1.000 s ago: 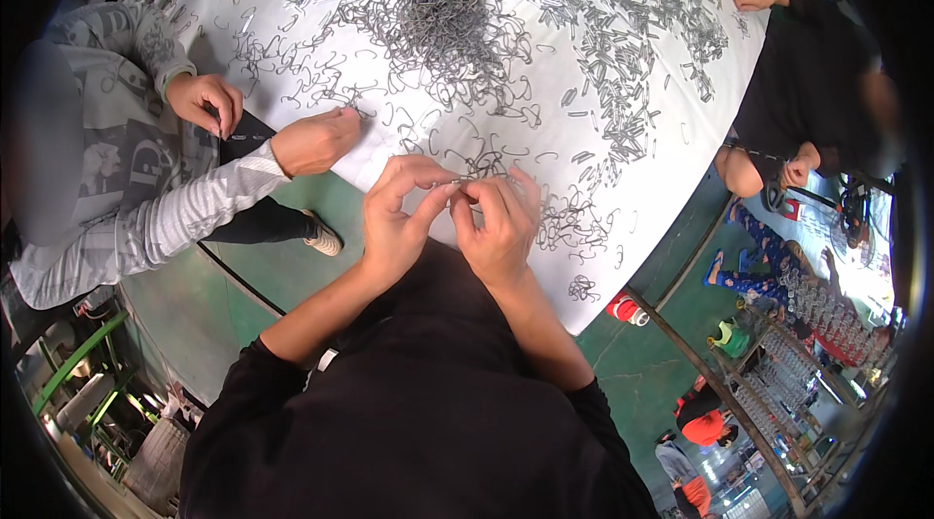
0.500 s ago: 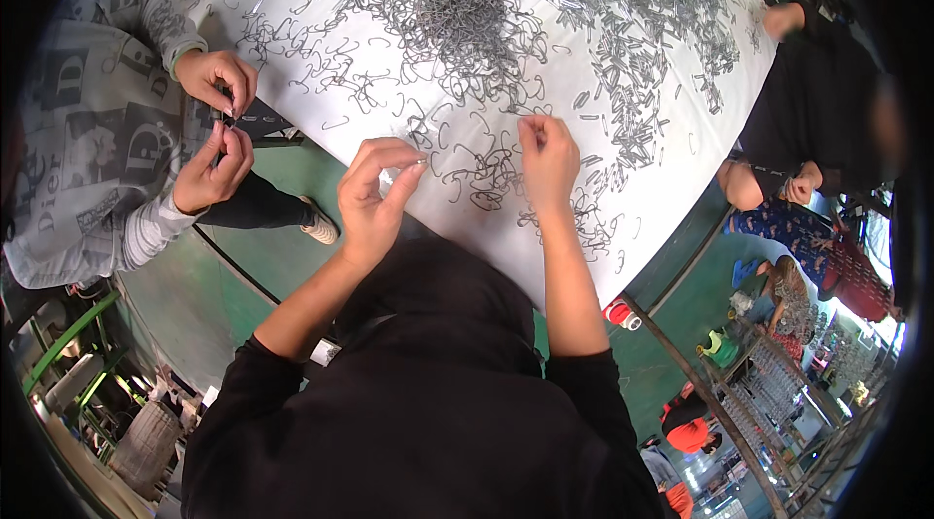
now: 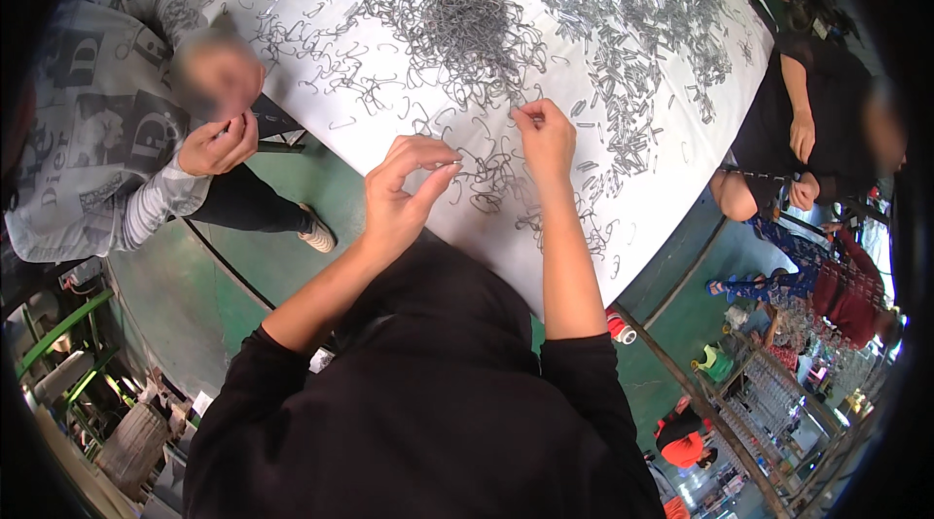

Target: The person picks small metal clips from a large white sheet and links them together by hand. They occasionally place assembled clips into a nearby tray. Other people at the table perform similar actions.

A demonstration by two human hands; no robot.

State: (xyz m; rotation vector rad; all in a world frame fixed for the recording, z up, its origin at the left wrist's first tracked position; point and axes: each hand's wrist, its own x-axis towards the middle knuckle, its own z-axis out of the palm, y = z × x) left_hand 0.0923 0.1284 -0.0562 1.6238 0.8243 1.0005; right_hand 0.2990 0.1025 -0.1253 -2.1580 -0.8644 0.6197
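My left hand (image 3: 401, 190) is raised over the table's near edge, thumb and forefinger pinched around a small silvery metal piece (image 3: 456, 163), too small to make out exactly. My right hand (image 3: 548, 145) is closed in a pinch at the near side of the heap, with a thin dark wire hook seeming to be at its fingertips. Between my hands lies a loose cluster of bent wire hooks (image 3: 484, 175) on the white-covered table (image 3: 467, 235). Beyond them rises a dense heap of the same hooks (image 3: 469, 18).
Short silvery metal strips (image 3: 632, 42) spread over the right side of the table. A co-worker in a grey patterned top (image 3: 97, 130) stands at the left edge, hand raised. Another person in black (image 3: 812, 120) is at the right. A metal rail (image 3: 710, 402) runs at lower right.
My left hand has moved right and closer to the hooks. My right hand has shifted slightly left and up. The left co-worker's head has leaned into view over their hands.
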